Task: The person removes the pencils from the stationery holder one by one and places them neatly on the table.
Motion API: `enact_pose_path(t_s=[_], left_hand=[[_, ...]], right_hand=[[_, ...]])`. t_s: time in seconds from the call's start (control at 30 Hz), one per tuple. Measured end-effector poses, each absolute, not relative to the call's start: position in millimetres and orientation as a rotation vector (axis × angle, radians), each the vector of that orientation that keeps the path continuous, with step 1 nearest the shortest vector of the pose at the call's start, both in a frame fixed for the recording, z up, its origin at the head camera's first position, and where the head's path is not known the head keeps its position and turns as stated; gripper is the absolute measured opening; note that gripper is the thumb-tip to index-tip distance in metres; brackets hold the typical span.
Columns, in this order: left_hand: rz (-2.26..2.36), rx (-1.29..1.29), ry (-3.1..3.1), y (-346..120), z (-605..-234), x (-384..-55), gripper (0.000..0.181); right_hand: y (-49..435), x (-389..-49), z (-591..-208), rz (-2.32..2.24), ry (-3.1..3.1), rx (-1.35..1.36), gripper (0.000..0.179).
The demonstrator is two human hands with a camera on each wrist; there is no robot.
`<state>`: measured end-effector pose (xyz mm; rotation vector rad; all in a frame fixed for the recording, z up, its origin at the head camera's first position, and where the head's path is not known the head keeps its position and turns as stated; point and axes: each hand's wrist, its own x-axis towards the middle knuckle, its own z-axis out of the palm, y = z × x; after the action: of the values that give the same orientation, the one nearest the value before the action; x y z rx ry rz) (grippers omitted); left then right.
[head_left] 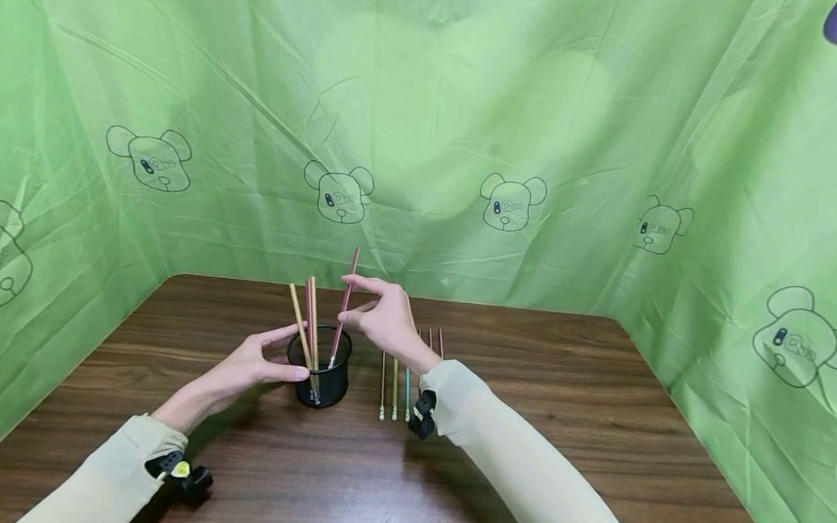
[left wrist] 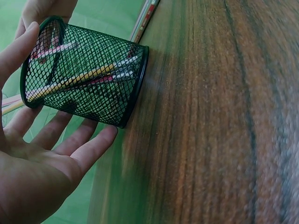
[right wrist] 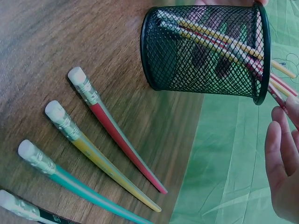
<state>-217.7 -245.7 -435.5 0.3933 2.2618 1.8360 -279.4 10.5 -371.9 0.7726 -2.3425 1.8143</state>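
A black mesh pencil cup [head_left: 329,389] stands upright on the table. My left hand [head_left: 254,363] holds it from the left, thumb near the rim and fingers round the far side, as the left wrist view shows. With thumb and fingers my right hand [head_left: 388,318] pinches a dark pink pencil [head_left: 346,297] above the cup. That pencil points up, and its eraser end is down inside the cup's mouth. Yellow pencils [head_left: 299,311] and a red one lean to the left in the cup; their eraser ends show through the mesh in the right wrist view.
Right of the cup several pencils lie side by side, erasers toward me: a red pencil [right wrist: 124,142], a yellow pencil [right wrist: 110,167], a teal pencil [right wrist: 88,192] and a black pencil [right wrist: 53,217]. My right forearm partly covers them. A green curtain [head_left: 427,132] surrounds the wooden table [head_left: 562,401].
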Motion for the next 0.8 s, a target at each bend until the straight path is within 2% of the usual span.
enact_pose_path(t_s=[0.8], left_hand=[[1.847, 0.376, 2.238, -244.6, -433.9, -217.2, 0.090]], right_hand=[[17.9, -280.8, -352.9, 2.001, -2.224, 0.737, 0.064]])
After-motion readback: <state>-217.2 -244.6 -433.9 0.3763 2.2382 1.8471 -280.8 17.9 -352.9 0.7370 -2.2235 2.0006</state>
